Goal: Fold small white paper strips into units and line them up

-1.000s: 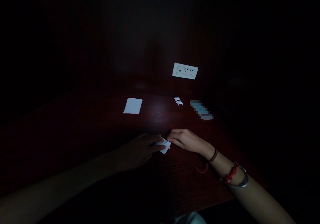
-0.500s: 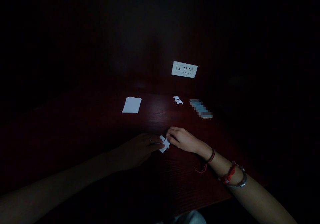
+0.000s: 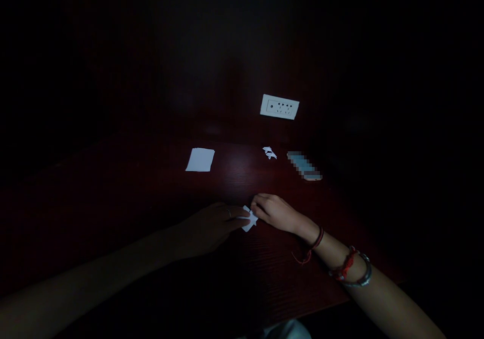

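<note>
A small piece of folded white paper (image 3: 248, 224) lies on the dark red table between my hands. My left hand (image 3: 214, 226), in shadow and with a ring on one finger, holds the paper from the left with its fingertips. From the right, my right hand (image 3: 275, 212) has its fingers curled and pinched at the paper's upper right edge. The fingertips of that hand cover part of the paper, so its exact folds cannot be made out. Bracelets (image 3: 350, 263) circle my right wrist and forearm.
A stack of white paper squares (image 3: 200, 160) lies at the back left. Farther back are a small folded paper shape (image 3: 269, 153) and a phone (image 3: 304, 166) with a blurred screen. A white socket plate (image 3: 280, 107) is on the wall. The surroundings are very dark.
My left fingers have shifted slightly to the right over the folded paper. The right hand stays nearly in place, and the whole view has moved a little.
</note>
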A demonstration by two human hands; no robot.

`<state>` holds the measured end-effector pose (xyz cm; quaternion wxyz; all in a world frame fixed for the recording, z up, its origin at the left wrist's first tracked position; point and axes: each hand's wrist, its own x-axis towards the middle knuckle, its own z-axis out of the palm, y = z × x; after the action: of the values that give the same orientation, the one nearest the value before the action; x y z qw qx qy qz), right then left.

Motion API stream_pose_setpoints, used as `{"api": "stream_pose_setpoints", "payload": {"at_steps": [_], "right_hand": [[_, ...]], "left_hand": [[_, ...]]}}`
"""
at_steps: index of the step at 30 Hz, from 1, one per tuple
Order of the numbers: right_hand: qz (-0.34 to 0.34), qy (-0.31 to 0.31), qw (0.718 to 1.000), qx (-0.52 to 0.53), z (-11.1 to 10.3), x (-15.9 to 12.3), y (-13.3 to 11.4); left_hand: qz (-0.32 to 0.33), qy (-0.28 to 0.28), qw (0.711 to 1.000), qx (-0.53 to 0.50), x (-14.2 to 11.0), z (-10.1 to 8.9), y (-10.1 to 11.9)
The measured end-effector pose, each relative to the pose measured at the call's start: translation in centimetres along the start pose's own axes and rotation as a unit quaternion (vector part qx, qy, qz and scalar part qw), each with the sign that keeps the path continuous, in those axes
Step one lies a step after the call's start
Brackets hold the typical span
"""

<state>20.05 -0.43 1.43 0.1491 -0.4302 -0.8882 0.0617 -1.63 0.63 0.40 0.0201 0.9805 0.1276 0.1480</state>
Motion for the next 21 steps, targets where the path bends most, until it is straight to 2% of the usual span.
{"api": "stream_pose_setpoints", "payload": {"at_steps": [5, 14, 21], "right_hand": [[0.010, 0.002, 1.000, 0.009, 0.13, 0.10, 0.00], [0.031, 0.001, 1.000, -0.003, 0.06, 0.21, -0.08], [0.045, -0.026, 0.999, 0.014, -0.12, 0.37, 0.07]], "left_hand": [[0.009, -0.005, 1.000, -0.001, 0.06, 0.17, -0.11], [-0.012, -0.008, 1.000, 0.018, -0.16, 0.32, -0.05], [-0.013, -0.013, 1.000, 0.012, 0.07, -0.03, 0.32]]}}
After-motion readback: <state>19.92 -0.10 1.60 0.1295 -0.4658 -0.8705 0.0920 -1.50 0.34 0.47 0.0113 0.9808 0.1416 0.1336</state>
